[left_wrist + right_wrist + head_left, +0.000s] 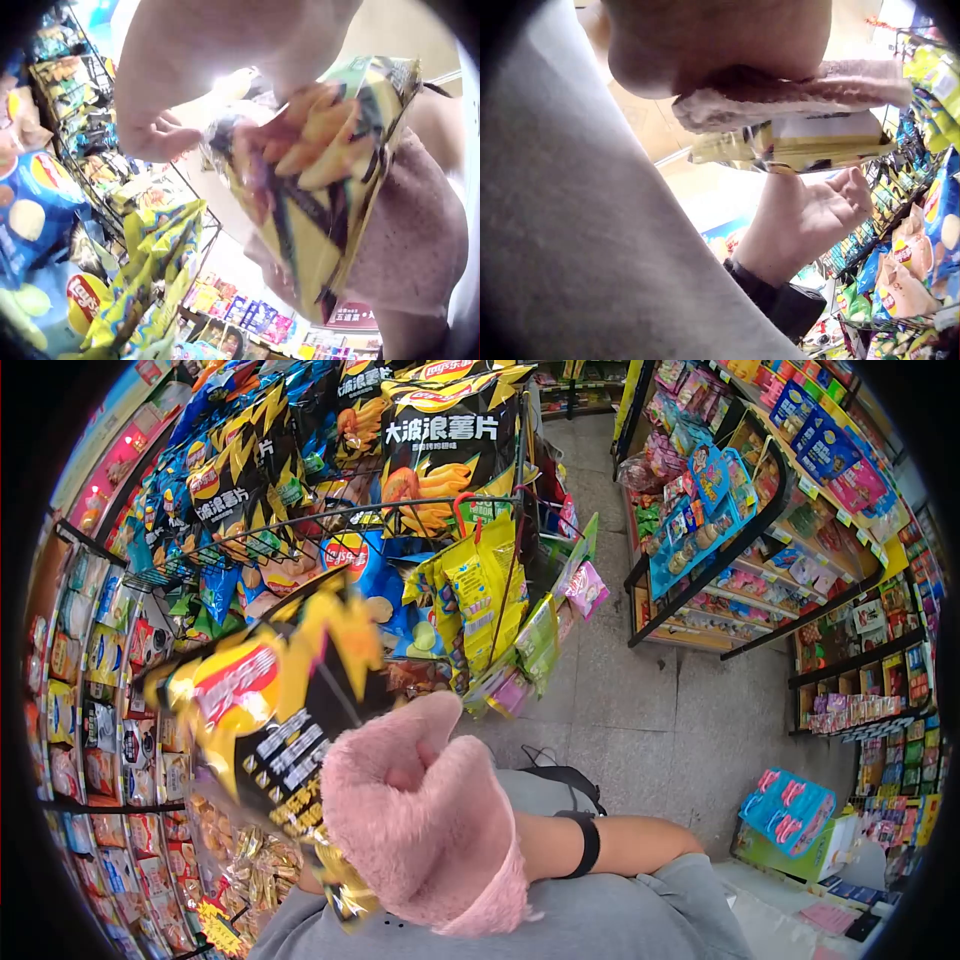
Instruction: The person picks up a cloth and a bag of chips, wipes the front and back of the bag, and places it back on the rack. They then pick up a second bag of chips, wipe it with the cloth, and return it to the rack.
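Observation:
A black-and-yellow chip bag [300, 720] hangs blurred at the left of the pink fluffy cloth [430, 820] in the head view. The cloth wraps most of my right hand [405, 768], whose forearm wears a black strap. In the right wrist view my right hand [720, 49] lies over the cloth [795, 101], its fingers hidden; the bag [817, 142] is just below. Under the bag, my left hand [817, 214] shows its palm, fingers loosely bent. In the left wrist view my left hand's [225, 56] fingertips touch the bag's [307, 172] edge.
Wire racks of chip bags [440, 435] stand in front and left; yellow packets [485, 590] hang from a hook. Packed shelves [105, 660] run along the left. Grey tiled floor [650, 710] separates the racks from a snack stand [720, 560]. Blue packs [785, 810] lie at lower right.

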Available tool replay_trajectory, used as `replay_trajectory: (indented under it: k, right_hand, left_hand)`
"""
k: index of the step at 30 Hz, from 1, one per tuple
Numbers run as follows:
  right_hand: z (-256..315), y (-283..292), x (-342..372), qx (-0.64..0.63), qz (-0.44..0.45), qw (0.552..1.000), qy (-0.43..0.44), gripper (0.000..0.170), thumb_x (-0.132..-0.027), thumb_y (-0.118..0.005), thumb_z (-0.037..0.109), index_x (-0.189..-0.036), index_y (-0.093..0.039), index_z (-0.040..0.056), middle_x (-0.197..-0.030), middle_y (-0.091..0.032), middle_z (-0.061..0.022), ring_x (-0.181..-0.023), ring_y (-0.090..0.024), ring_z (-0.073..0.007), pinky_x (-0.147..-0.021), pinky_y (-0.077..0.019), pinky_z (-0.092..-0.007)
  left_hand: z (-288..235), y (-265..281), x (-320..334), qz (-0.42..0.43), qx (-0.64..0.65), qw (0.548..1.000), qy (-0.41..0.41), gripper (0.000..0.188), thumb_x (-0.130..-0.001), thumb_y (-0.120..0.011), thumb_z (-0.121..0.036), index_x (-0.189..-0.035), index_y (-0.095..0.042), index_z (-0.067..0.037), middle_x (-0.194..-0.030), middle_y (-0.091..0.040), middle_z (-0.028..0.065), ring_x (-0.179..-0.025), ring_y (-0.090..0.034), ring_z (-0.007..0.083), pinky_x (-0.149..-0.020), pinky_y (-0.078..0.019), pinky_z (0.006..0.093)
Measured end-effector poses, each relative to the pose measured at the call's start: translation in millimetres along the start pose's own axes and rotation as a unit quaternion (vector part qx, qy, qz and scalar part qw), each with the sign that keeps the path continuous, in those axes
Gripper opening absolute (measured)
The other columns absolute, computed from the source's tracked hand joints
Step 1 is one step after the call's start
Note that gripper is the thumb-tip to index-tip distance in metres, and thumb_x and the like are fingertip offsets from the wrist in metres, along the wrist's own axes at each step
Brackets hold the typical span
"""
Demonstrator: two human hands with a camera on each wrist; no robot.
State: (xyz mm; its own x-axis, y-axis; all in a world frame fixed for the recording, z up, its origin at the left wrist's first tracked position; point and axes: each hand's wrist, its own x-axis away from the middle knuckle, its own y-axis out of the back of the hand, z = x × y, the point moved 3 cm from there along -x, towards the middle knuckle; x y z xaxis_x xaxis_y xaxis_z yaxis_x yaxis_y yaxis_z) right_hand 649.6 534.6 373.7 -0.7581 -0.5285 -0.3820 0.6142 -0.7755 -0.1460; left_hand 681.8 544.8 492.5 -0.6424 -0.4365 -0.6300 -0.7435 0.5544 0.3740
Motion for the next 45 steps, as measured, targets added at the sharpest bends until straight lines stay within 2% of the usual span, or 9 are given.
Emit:
replay_trajectory:
  k: [5, 8, 11, 12, 19, 27, 31, 38, 45]
  right_hand:
    - [66.0, 30.4, -26.1, 0.130, -0.021, 0.990, 0.060, 0.056, -0.069, -0.081, 0.018, -0.117, -0.056, 0.0024, -0.116, -0.059, -0.0139, -0.112, -0.056, -0.0245, -0.094, -0.0447, -0.0382]
    - [66.0, 19.4, -33.0, 0.413, -0.013, 0.893, 0.176, 0.040, -0.067, -0.055, 0.033, -0.096, -0.067, 0.0077, -0.106, -0.062, -0.0132, -0.108, -0.052, -0.0394, -0.099, -0.0311, -0.0632]
    - [70.5, 23.2, -38.1, 0.437, -0.055, 0.876, 0.195, 0.043, -0.067, -0.055, 0.033, -0.100, -0.066, 0.0067, -0.107, -0.062, -0.0139, -0.111, -0.051, -0.0378, -0.099, -0.0308, -0.0627]
    - [75.3, 33.9, -36.7, 0.325, -0.056, 0.935, 0.130, 0.045, -0.075, -0.072, 0.019, -0.115, -0.058, 0.0045, -0.118, -0.057, -0.0135, -0.112, -0.054, -0.0282, -0.095, -0.0431, -0.0394]
    - [42.5, 42.8, -19.5, 0.210, -0.104, 0.969, 0.072, 0.047, -0.073, -0.063, 0.020, -0.118, -0.059, 0.0062, -0.119, -0.058, -0.0149, -0.113, -0.053, -0.0369, -0.100, -0.0366, -0.0522]
    - [43.7, 43.2, -16.2, 0.022, -0.152, 0.988, -0.031, 0.048, -0.072, -0.065, 0.021, -0.117, -0.059, 0.0060, -0.118, -0.059, -0.0148, -0.113, -0.053, -0.0367, -0.100, -0.0370, -0.0516]
    - [67.0, 49.5, -17.3, 0.255, -0.205, 0.940, 0.098, 0.048, -0.073, -0.065, 0.022, -0.118, -0.058, 0.0056, -0.118, -0.057, -0.0168, -0.110, -0.053, -0.0389, -0.099, -0.0355, -0.0542]
    - [95.4, 48.6, -15.9, 0.449, -0.192, 0.851, 0.194, 0.044, -0.073, -0.063, 0.022, -0.111, -0.060, -0.0003, -0.108, -0.060, -0.0186, -0.100, -0.057, -0.0384, -0.091, -0.0420, -0.0496]
    - [62.3, 37.7, 3.1, 0.416, 0.014, 0.908, -0.039, 0.044, -0.082, -0.062, 0.020, -0.122, -0.056, 0.0056, -0.127, -0.054, -0.0128, -0.119, -0.050, -0.0317, -0.103, -0.0378, -0.0427]
  left_hand:
    - [-5.6, -30.6, 40.8, -0.158, -0.356, 0.913, 0.124, 0.019, -0.081, -0.068, -0.023, -0.089, -0.066, -0.006, -0.097, -0.067, 0.0032, -0.075, -0.066, 0.0142, -0.063, -0.0551, 0.0259]
    - [0.7, -38.0, 45.6, -0.049, -0.180, 0.967, 0.176, 0.028, -0.082, -0.068, -0.025, -0.099, -0.060, -0.004, -0.104, -0.064, 0.0048, -0.084, -0.063, 0.0162, -0.071, -0.0518, 0.0284]
    - [54.1, -20.8, 8.1, 0.070, 0.008, 0.972, 0.223, 0.038, -0.083, -0.067, -0.028, -0.108, -0.055, -0.003, -0.111, -0.061, 0.0064, -0.092, -0.060, 0.0182, -0.078, -0.0485, 0.0310]
    - [98.0, -7.3, -30.4, 0.109, 0.069, 0.963, 0.238, 0.041, -0.083, -0.067, -0.029, -0.111, -0.053, -0.002, -0.113, -0.060, 0.0069, -0.095, -0.059, 0.0188, -0.081, -0.0474, 0.0319]
    - [149.3, 12.8, -55.3, 0.335, 0.465, 0.760, 0.308, 0.066, -0.085, -0.066, -0.035, -0.134, -0.040, 0.002, -0.128, -0.052, 0.0106, -0.115, -0.052, 0.0235, -0.099, -0.0398, 0.0379]
    - [155.3, 18.1, -57.5, 0.460, 0.349, 0.806, 0.126, 0.052, -0.079, -0.067, -0.007, -0.126, -0.049, 0.003, -0.121, -0.057, 0.0083, -0.109, -0.055, 0.0205, -0.095, -0.0415, 0.0358]
    - [153.0, 15.9, -44.2, 0.555, 0.315, 0.768, 0.060, 0.050, -0.080, -0.064, -0.005, -0.127, -0.048, 0.002, -0.124, -0.056, 0.0095, -0.110, -0.055, 0.0209, -0.096, -0.0419, 0.0365]
    - [178.8, 14.1, -45.8, 0.398, 0.396, 0.815, 0.146, 0.053, -0.086, -0.065, -0.016, -0.131, -0.043, 0.001, -0.127, -0.053, 0.0100, -0.112, -0.054, 0.0212, -0.096, -0.0422, 0.0365]
    - [163.4, 10.9, -59.4, 0.276, 0.480, 0.786, 0.273, 0.045, -0.097, -0.049, -0.038, -0.123, -0.050, -0.002, -0.115, -0.058, 0.0072, -0.102, -0.057, 0.0164, -0.087, -0.0458, 0.0318]
